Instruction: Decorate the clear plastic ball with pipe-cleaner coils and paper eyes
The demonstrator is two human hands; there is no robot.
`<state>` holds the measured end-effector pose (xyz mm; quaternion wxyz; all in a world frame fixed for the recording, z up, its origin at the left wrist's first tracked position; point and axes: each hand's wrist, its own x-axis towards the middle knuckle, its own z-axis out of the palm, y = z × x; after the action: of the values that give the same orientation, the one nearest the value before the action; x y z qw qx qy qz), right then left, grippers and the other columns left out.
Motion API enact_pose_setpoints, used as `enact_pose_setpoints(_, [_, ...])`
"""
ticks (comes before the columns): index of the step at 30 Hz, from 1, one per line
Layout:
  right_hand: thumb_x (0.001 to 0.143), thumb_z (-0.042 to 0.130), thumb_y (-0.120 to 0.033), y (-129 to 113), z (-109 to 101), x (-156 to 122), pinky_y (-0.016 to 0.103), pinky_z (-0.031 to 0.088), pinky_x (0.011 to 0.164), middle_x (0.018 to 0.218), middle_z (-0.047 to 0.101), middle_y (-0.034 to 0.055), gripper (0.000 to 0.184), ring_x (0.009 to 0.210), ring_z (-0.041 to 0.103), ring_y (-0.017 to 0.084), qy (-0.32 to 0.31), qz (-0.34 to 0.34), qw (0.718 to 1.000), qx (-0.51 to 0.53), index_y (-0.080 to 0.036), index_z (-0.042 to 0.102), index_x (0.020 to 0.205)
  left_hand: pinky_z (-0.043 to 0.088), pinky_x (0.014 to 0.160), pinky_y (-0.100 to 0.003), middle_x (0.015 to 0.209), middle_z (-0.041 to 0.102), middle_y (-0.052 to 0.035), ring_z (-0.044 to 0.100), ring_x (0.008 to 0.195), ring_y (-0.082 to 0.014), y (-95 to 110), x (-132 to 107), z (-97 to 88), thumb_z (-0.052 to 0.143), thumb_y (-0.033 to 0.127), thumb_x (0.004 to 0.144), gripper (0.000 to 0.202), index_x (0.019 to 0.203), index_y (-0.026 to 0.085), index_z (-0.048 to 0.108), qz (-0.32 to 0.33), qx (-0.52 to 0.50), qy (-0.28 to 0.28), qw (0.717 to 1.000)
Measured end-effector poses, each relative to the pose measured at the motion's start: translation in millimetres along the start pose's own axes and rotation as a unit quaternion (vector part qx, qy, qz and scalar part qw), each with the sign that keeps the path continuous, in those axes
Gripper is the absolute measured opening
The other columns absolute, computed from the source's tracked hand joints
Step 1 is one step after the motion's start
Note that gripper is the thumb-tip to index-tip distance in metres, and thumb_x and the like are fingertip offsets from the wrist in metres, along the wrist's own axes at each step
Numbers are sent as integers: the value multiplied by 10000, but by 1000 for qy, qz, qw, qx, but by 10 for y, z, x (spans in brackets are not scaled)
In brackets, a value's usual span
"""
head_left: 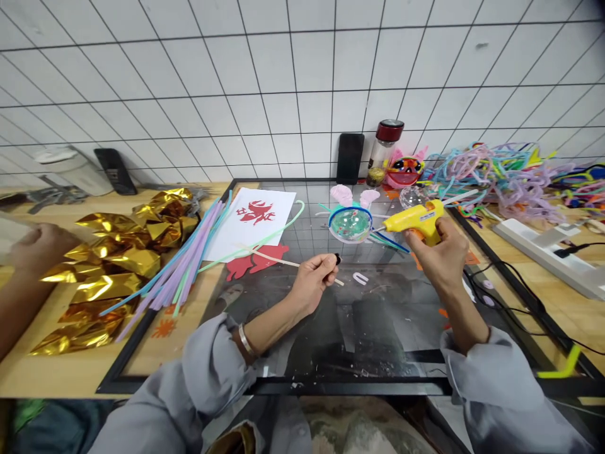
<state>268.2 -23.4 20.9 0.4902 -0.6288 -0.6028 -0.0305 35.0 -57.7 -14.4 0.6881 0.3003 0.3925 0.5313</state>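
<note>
My left hand is closed in a pinch on a small black piece, too small to name. A pale thin stick passes behind those fingers, and I cannot tell whether they touch it. My right hand grips a yellow glue gun, its nozzle pointing left. Just left of the nozzle lies a clear round dome with a blue rim, green filling and pink ear shapes. A small white U-shaped piece lies on the glass between my hands.
Fuzzy pipe cleaners and gold foil lie left, beside another person's hand. White paper and a red cutout are nearby. At right are tangled pipe cleaners, a power strip and cords. A phone and bottle stand behind.
</note>
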Motion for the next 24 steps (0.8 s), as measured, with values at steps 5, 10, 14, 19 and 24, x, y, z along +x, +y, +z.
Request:
enact_pose_setpoints(5, [684,655,-329,-218,82,-192,266,320,527,612,480,-31,245,539,416,121,9,-126,992,-10,-221,436,676,328,480,-162,585,555,25,435,488,-20,17,5,5,836,407,564,374,697,113,647,-1,-27,-8,1000])
enact_pose_setpoints(10, [722,653,-303,-224,111,-252,265,297,506,612,462,-35,262,529,400,117,2,-164,986,2,-226,406,683,338,482,-142,607,569,19,445,495,-9,18,7,5,851,376,551,371,697,101,648,-10,-46,-9,999])
enact_pose_setpoints(14, [732,658,-296,-222,122,-274,267,308,515,621,461,-33,275,549,415,123,-6,-182,983,-4,-230,394,691,346,480,-135,622,587,11,452,501,-9,9,8,9,862,368,533,370,690,103,656,-16,-58,-5,998])
enact_pose_setpoints(19, [745,644,-285,-232,124,-287,272,320,524,633,464,-26,264,569,433,134,-10,-184,983,-2,-234,389,697,351,480,-128,628,593,8,457,508,-10,10,2,17,867,367,523,364,677,109,662,-18,-61,-3,998])
enact_pose_setpoints(24, [757,638,-278,-238,115,-285,273,317,523,626,447,-28,273,568,430,135,-18,-187,982,0,-237,376,692,348,479,-128,614,580,11,456,509,-11,12,0,18,859,374,542,367,692,105,661,-19,-59,-4,998])
